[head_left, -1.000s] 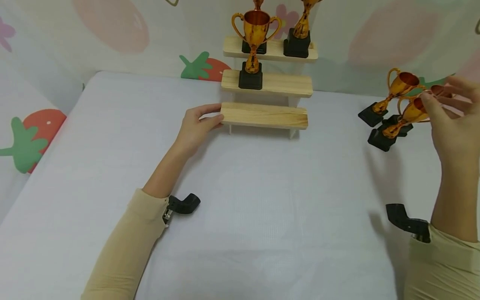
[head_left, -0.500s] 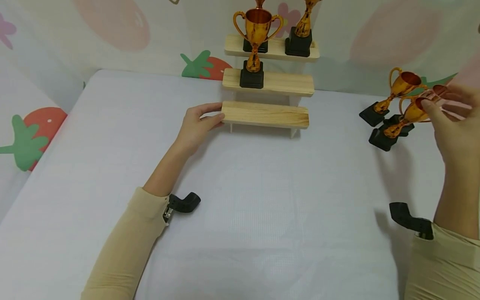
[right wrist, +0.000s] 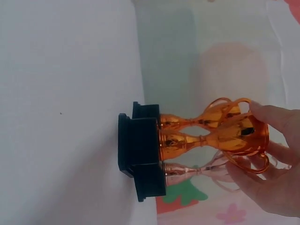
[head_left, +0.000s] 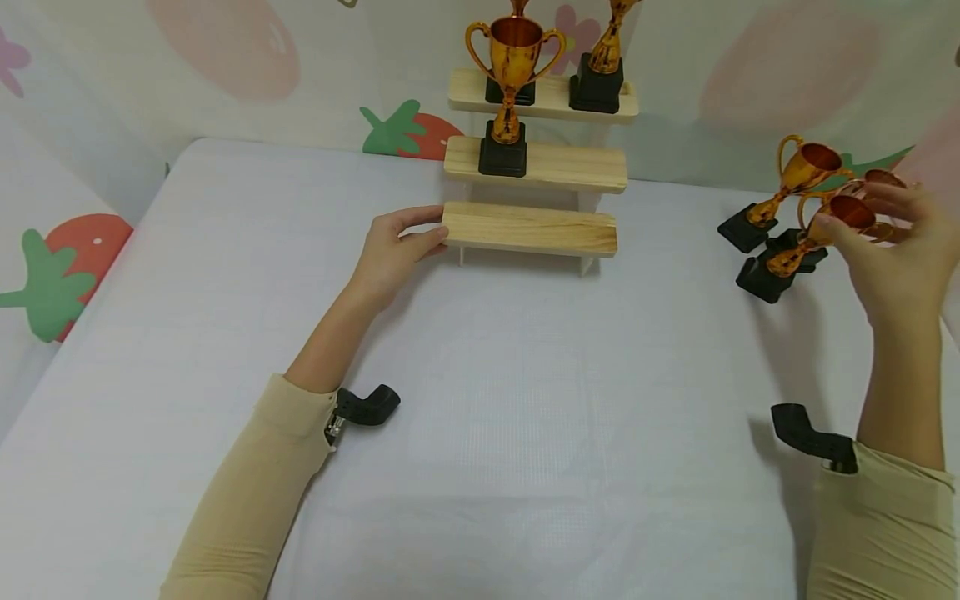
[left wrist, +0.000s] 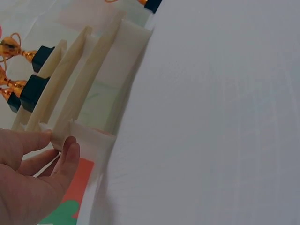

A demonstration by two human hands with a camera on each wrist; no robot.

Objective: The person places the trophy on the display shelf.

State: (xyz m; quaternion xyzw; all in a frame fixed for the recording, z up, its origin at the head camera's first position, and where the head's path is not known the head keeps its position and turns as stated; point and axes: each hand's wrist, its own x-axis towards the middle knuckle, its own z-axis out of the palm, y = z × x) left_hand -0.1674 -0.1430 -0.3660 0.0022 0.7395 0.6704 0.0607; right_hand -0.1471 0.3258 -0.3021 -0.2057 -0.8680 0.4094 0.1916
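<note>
In the head view, my left hand [head_left: 390, 254] pinches the left end of the lowest board [head_left: 528, 228] of a three-step wooden display stand. The left wrist view shows the thumb and fingers of this left hand [left wrist: 40, 173] on either side of the board's end. At the right, my right hand [head_left: 896, 258] grips the cup of the front gold trophy [head_left: 786, 262], which has a black base. In the right wrist view its fingers [right wrist: 272, 112] lie around the cup by the two handles. A second gold trophy [head_left: 804, 167] and a pinkish one [right wrist: 176, 173] stand close behind.
One gold trophy [head_left: 513, 62] stands on the middle board [head_left: 577, 169]. Two more stand on the top board, including a right-hand trophy [head_left: 603, 75], their tops cut off by the frame. A white cloth [head_left: 525, 400] covers the table; a printed curtain [head_left: 337, 50] hangs behind it.
My right hand shifts slightly right, then back left, and its thumb and fingers come around the front trophy's cup. My left hand stays on the stand.
</note>
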